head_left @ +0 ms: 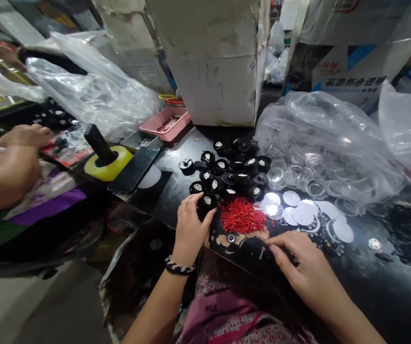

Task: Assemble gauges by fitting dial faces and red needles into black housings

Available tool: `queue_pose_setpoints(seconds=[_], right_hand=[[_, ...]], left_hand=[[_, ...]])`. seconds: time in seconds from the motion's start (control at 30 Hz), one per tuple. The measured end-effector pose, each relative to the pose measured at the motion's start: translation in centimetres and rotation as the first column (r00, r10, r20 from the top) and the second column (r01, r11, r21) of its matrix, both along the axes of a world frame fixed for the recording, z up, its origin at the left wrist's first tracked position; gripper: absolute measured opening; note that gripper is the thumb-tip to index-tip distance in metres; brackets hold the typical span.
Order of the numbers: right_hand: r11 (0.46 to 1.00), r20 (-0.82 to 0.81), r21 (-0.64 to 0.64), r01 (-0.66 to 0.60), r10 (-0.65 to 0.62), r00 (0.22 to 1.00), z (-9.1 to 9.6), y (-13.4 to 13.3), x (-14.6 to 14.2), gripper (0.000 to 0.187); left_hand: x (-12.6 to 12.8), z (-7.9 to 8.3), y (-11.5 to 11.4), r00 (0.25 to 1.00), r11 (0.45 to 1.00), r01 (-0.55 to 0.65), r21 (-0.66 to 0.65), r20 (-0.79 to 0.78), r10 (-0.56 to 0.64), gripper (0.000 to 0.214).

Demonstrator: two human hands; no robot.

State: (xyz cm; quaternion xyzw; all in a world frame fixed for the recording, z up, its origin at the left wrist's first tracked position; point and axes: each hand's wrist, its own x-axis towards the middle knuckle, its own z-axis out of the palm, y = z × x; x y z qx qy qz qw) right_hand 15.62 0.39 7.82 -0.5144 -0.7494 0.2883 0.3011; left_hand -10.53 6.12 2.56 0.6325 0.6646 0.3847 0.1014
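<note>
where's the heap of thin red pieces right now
In the head view, the heap of thin red pieces sits just right of centre, between the left hand and the flat round white discs.

My bench [373,291] is black, with tan patches along its near edge. Past those I see bright red slender pieces [243,215], then black round cases [214,184] bearing white inserts [215,184]. Toward the right edge the discs [304,213] are plain white; toward the left edge the tape roll [121,165] is yellow, the phone [135,169] black. My bracelet [179,266] is black and silvery, my apron [220,310] pink, the cloth [255,332] around it speckled pinkish-red on white
</note>
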Motion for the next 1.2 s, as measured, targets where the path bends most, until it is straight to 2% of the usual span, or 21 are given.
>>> queue_pose_setpoints(seconds=[0.1,0.2,0.27,0.3,0.4,0.43,0.47,0.53,0.57,0.63,0.67,0.7,0.77,0.83,0.9,0.93,1.0,1.07,1.13,1.2], right_hand=[[0.989,-0.055,-0.146,0.011,-0.019,0.998,-0.2,-0.1,-0.8,0.017],[0.955,-0.134,-0.297,0.004,-0.046,0.99,0.2,-0.2,-1.6,0.028],[0.945,-0.149,-0.327,0.002,-0.053,0.987,0.7,-0.2,-1.8,0.022],[0.941,-0.149,-0.337,-0.012,-0.041,0.988,0.9,-0.1,-1.7,0.017],[0.921,-0.153,-0.371,-0.118,0.065,0.986,1.4,0.6,-0.4,0.012],[0.927,-0.125,-0.355,-0.117,0.077,0.989,1.4,1.1,0.3,0.014],[0.948,-0.054,-0.311,-0.065,0.051,0.997,1.3,1.6,1.2,0.016],[0.978,0.204,-0.146,0.149,-0.117,0.972,0.7,2.9,3.0,0.024],[0.968,0.347,-0.049,0.247,-0.216,0.913,0.3,3.5,3.8,0.031],[0.945,0.537,0.069,0.321,-0.306,0.786,-0.5,4.6,5.1,0.039],[0.941,0.574,0.096,0.324,-0.319,0.755,-0.9,5.0,5.6,0.039],[0.941,0.57,0.111,0.321,-0.325,0.755,-1.1,5.2,5.9,0.037],[0.932,0.465,0.116,0.344,-0.357,0.81,-1.2,5.1,6.2,0.027],[0.917,0.291,0.05,0.396,-0.393,0.872,-0.8,4.5,6.1,0.015],[0.92,0.126,-0.035,0.39,-0.383,0.915,-0.2,3.6,5.6,0.01],[0.937,0.066,-0.059,0.345,-0.341,0.938,0.1,3.1,5.3,0.012],[0.982,-0.012,-0.069,0.176,-0.178,0.984,0.5,2.0,4.3,0.017],[0.997,-0.055,-0.075,0.019,-0.023,0.998,0.6,1.1,3.4,0.025],[0.993,-0.092,-0.111,-0.031,0.021,0.996,0.5,0.5,2.6,0.028],[0.984,-0.136,-0.177,-0.02,-0.005,0.991,0.5,0.2,2.1,0.024]], left_hand=[[1.6,0.5,-1.9,0.998,1.0,0.015,0.014,0.059,-0.016,0.046],[4.4,1.0,-5.4,0.952,0.973,0.218,-0.072,0.234,-0.196,0.047],[5.9,1.1,-7.3,0.847,0.898,0.392,-0.2,0.459,-0.268,0.046],[6.4,1.1,-7.8,0.777,0.843,0.469,-0.264,0.578,-0.251,0.044],[6.9,0.5,-7.9,0.588,0.669,0.63,-0.394,0.805,-0.079,0.038],[6.9,0.3,-7.7,0.547,0.635,0.653,-0.413,0.837,-0.018,0.038],[7.0,0.2,-7.5,0.515,0.618,0.66,-0.428,0.856,0.043,0.038],[7.3,0.2,-7.2,0.441,0.628,0.645,-0.434,0.884,0.158,0.041],[7.5,0.3,-7.2,0.392,0.646,0.634,-0.426,0.897,0.206,0.042],[7.9,0.7,-7.4,0.291,0.677,0.621,-0.394,0.918,0.268,0.042],[8.2,0.9,-7.5,0.25,0.691,0.617,-0.375,0.927,0.28,0.041],[8.4,1.1,-7.6,0.216,0.701,0.618,-0.357,0.934,0.285,0.04],[8.7,1.4,-7.7,0.161,0.712,0.621,-0.328,0.942,0.294,0.037],[8.9,1.5,-7.5,0.124,0.717,0.616,-0.326,0.939,0.32,0.036],[9.2,1.7,-7.1,0.089,0.72,0.609,-0.332,0.931,0.354,0.037],[9.4,1.9,-6.8,0.056,0.725,0.608,-0.322,0.929,0.366,0.038],[9.8,2.4,-6.2,-0.039,0.74,0.616,-0.268,0.928,0.369,0.039],[10.4,3.0,-5.9,-0.129,0.767,0.6,-0.228,0.918,0.374,0.039],[10.9,3.4,-6.0,-0.161,0.805,0.542,-0.241,0.911,0.381,0.035],[11.2,3.6,-6.4,-0.155,0.844,0.471,-0.256,0.918,0.365,0.031]])
